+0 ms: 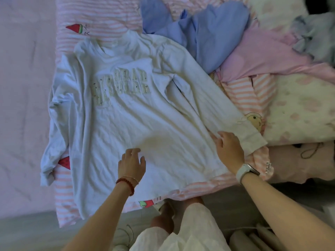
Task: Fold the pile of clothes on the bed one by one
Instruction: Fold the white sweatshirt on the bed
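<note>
- We see a white shirt (pixel 130 113) spread face up on the striped sheet (pixel 101 15) of the bed, its collar pointing away from us and its hem at the near edge.
- Raised letters run across the chest; we cannot read them.
- Our left hand (pixel 132 164) lies flat on the lower front of the shirt, fingers spread and gripping nothing; a red bead bracelet (pixel 126 182) circles that wrist.
- Our right hand (pixel 229 148) rests on the shirt's right side, where the body meets the sleeve lying alongside it. The fingers curl down on the cloth; we cannot tell whether they pinch it. A white watch (pixel 245 172) sits on that wrist.
- The shirt's other sleeve is bunched along the left edge.
- Beyond the shirt, to the right, the pile waits: a blue garment (pixel 204 31), touching the shirt's shoulder, and a pink garment (pixel 268 55) beside it.
</note>
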Demonstrator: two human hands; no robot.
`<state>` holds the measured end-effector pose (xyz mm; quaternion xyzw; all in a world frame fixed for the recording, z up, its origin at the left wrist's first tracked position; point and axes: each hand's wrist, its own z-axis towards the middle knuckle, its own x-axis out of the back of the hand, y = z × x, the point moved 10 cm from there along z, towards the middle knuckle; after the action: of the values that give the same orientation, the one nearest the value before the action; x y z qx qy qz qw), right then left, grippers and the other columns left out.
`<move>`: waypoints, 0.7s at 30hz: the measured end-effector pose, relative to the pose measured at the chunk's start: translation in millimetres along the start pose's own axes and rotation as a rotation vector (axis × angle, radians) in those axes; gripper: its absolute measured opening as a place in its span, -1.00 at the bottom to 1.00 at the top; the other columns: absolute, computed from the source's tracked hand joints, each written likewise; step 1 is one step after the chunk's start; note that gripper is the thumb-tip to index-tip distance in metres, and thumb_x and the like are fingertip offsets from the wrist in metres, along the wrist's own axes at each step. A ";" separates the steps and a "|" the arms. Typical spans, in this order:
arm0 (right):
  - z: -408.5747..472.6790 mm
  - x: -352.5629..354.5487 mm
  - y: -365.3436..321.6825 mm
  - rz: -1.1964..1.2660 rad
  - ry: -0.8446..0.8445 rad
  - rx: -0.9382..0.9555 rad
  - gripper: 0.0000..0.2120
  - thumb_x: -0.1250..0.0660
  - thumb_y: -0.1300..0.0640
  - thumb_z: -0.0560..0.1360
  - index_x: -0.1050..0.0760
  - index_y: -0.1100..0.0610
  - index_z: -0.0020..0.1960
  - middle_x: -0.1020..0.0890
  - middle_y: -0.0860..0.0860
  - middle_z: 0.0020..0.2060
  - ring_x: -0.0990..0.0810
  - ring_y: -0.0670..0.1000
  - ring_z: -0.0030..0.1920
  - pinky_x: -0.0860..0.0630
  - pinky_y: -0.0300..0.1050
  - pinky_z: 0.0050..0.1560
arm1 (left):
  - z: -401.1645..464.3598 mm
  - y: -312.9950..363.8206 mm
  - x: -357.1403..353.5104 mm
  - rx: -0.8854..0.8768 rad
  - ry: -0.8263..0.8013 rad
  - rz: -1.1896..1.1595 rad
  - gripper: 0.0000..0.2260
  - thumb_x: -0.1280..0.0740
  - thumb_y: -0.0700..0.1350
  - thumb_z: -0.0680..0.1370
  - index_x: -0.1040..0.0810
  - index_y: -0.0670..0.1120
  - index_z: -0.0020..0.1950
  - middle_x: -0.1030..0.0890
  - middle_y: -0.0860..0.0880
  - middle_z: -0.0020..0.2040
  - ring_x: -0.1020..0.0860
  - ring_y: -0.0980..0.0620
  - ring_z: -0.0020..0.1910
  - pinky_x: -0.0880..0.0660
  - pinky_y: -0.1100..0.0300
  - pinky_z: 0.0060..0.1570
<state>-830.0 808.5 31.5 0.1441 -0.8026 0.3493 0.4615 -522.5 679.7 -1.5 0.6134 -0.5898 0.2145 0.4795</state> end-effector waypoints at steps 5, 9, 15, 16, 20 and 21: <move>90.5 37.0 11.0 -0.128 0.081 -0.007 -0.56 -0.17 0.15 0.57 -0.25 0.23 0.42 -0.34 0.17 0.37 -0.29 0.19 0.35 -0.28 0.12 0.28 | 77.6 96.0 18.1 -0.136 0.057 -0.088 -0.56 -0.24 -0.12 0.56 -0.26 -0.13 0.43 -0.21 -0.17 0.45 -0.25 -0.17 0.39 -0.34 -0.05 0.27; 148.8 25.4 29.8 -0.150 -0.117 -0.037 -0.84 -0.18 0.09 0.58 -0.44 0.14 0.08 -0.56 0.16 -0.09 -0.52 0.19 -0.05 -0.45 0.00 -0.08 | 130.3 157.1 33.8 -0.164 0.157 -0.133 -0.51 -0.28 -0.13 0.54 -0.25 -0.14 0.45 -0.12 -0.20 0.49 -0.13 -0.20 0.45 -0.28 -0.06 0.31; 203.7 120.3 37.8 0.325 0.172 -0.018 -0.78 -0.14 0.16 0.58 -0.38 0.26 -0.18 -0.42 0.09 -0.38 -0.36 0.10 -0.29 -0.15 -0.06 -0.28 | 198.6 213.2 64.4 -0.079 0.271 -0.100 -0.48 -0.32 -0.05 0.52 -0.27 -0.12 0.44 -0.14 -0.20 0.48 -0.12 -0.21 0.45 -0.19 -0.17 0.33; 214.6 151.0 34.4 0.334 0.261 0.018 -0.77 -0.13 0.12 0.55 -0.39 0.24 -0.20 -0.41 0.11 -0.40 -0.35 0.09 -0.30 -0.15 -0.05 -0.29 | 206.6 225.5 68.9 -0.105 0.278 -0.085 -0.48 -0.32 -0.05 0.51 -0.28 -0.12 0.44 -0.15 -0.21 0.48 -0.13 -0.22 0.45 -0.19 -0.17 0.34; 275.8 241.9 13.1 0.074 0.468 0.171 -0.58 -0.09 -0.03 0.49 -0.57 0.28 -0.03 -0.61 0.29 -0.21 -0.55 0.30 -0.23 -0.41 0.05 -0.25 | 243.1 282.2 76.8 -0.232 0.242 -0.011 -0.47 -0.30 -0.03 0.53 -0.25 -0.07 0.47 -0.17 -0.16 0.50 -0.12 -0.21 0.47 -0.13 -0.14 0.37; 295.3 252.2 8.1 -0.018 0.479 0.203 -0.53 -0.06 -0.07 0.49 -0.58 0.25 -0.01 -0.63 0.28 -0.17 -0.57 0.31 -0.19 -0.43 0.05 -0.24 | 255.1 297.6 76.9 -0.268 0.224 0.027 -0.47 -0.28 -0.01 0.54 -0.23 -0.05 0.48 -0.17 -0.14 0.50 -0.11 -0.20 0.47 -0.11 -0.13 0.38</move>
<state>-1157.8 632.3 142.8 0.1102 -0.6298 0.4481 0.6248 -859.8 471.5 47.6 0.5085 -0.5641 0.2073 0.6166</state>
